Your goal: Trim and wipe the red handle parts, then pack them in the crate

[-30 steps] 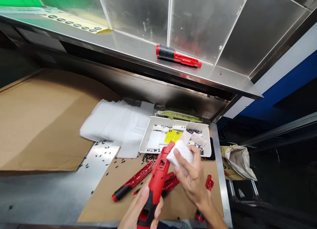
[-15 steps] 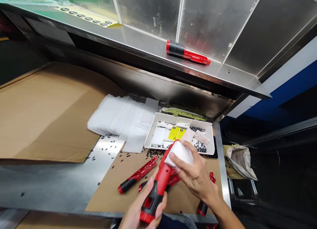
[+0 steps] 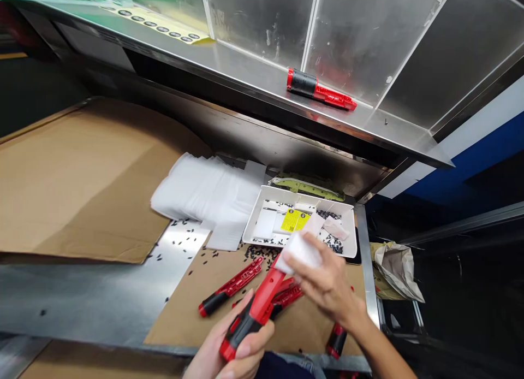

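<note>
My left hand (image 3: 239,343) is closed around the black grip end of a red-and-black plastic tool housing (image 3: 265,296), held tilted above the bench. In my right hand (image 3: 329,278) is a folded white pad (image 3: 301,254), which covers the housing's upper end. The pad's material is unclear, as this hand is slightly blurred. Under the held part, another red-and-black housing piece (image 3: 290,296) lies partly hidden. To its left rests a second loose housing piece (image 3: 231,287), its ribbed inside showing. A third piece (image 3: 336,339) lies by the bench's front edge, partly behind my right forearm.
Behind my hands stands a white tray (image 3: 351,231) with small black bits, a yellow label and papers. White sheets (image 3: 204,190) are stacked left of it. A large cardboard (image 3: 82,182) covers the left side. Another housing piece (image 3: 321,89) lies on the metal shelf (image 3: 254,73).
The held housing has turned about its length and its grip end has moved down and left with my left hand. My right hand keeps the white pad at its upper end. The view has shifted slightly.
</note>
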`<state>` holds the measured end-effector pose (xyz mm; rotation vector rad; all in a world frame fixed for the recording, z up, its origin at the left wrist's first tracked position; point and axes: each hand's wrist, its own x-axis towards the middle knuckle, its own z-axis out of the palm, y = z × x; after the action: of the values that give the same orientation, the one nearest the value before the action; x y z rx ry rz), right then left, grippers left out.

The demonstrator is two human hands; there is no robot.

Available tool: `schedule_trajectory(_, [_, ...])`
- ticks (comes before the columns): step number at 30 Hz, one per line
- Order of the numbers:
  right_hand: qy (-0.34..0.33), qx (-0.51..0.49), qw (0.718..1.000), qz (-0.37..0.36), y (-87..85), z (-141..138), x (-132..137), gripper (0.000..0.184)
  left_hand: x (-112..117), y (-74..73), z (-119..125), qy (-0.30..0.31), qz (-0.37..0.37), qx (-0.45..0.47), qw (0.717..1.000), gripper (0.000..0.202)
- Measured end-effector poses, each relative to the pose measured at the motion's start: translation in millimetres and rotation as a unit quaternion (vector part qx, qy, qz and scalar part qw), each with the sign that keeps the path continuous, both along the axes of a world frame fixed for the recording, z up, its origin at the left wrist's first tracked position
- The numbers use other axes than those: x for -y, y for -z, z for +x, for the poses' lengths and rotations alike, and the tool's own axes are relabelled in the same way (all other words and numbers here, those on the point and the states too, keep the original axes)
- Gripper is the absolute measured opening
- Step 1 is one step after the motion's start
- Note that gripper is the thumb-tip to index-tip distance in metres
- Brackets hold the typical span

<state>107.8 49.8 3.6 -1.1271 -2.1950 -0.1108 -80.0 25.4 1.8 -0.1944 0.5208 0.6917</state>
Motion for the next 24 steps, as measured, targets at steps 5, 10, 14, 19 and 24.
schedule_trajectory(5, [-0.068, 0.037, 0.997, -0.004, -1.5, 3, 1, 0.039, -2, 7.4, -2, -0.001, -0.031, 0.097, 0.995, 0.018])
schedule_trajectory(10, [-0.019, 0.078, 0.997, -0.022, -7.1, 5, 2, 0.041, -1, 6.6, -3, -0.01, -0.01, 0.091, 0.996, 0.015])
schedule_trajectory(14, [-0.051, 0.075, 0.995, -0.037, -7.9, 2, 0, 0.04, 0, 8.5, -4, -0.004, -0.001, 0.08, 0.997, 0.025])
schedule_trajectory(19, [0.021, 0.05, 0.997, -0.046, -6.6, -9, 3, 0.04, -1, 14.8, -5, -0.012, 0.01, 0.064, 0.998, 0.027])
schedule_trajectory(24, [0.001, 0.063, 0.995, -0.082, -6.6, -12, -8, 0.038, -4, 18.1, -5, -0.02, -0.008, 0.079, 0.997, 0.023])
